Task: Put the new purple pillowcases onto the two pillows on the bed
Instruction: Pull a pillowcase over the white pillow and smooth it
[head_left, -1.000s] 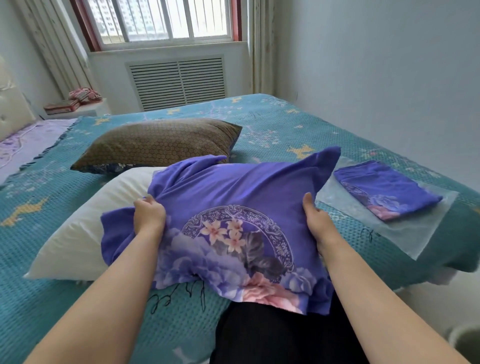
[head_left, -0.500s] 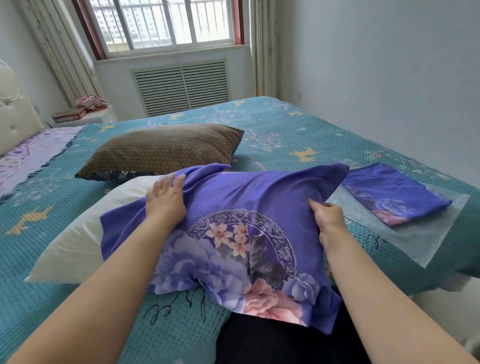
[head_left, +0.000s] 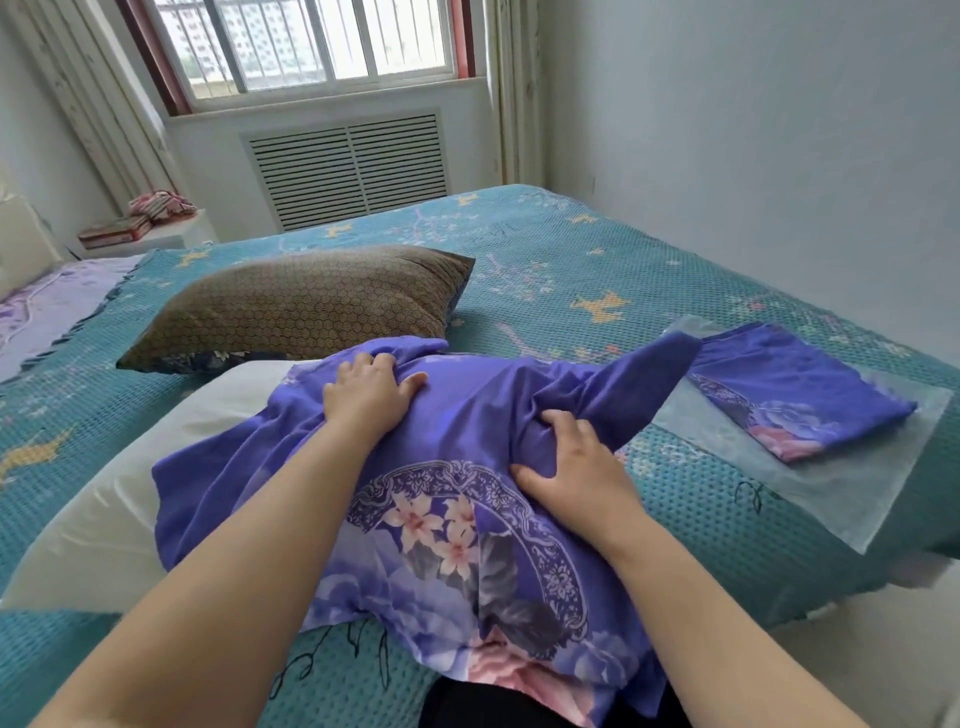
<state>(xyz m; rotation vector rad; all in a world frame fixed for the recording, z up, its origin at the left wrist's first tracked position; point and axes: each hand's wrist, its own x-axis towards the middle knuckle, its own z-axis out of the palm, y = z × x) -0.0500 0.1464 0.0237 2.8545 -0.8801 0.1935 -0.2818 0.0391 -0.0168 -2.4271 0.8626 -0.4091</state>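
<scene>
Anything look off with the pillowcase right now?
Yes: the purple pillowcase sits bunched and skewed on the white pillow, one corner sticking up at right, much pillow still bare at left.

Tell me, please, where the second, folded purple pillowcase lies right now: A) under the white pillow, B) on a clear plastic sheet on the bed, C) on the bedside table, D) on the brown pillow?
B: the folded pillowcase lies flat on a clear plastic sheet on the teal bedspread, to the right of the right hand, apart from the brown pillow.
</scene>
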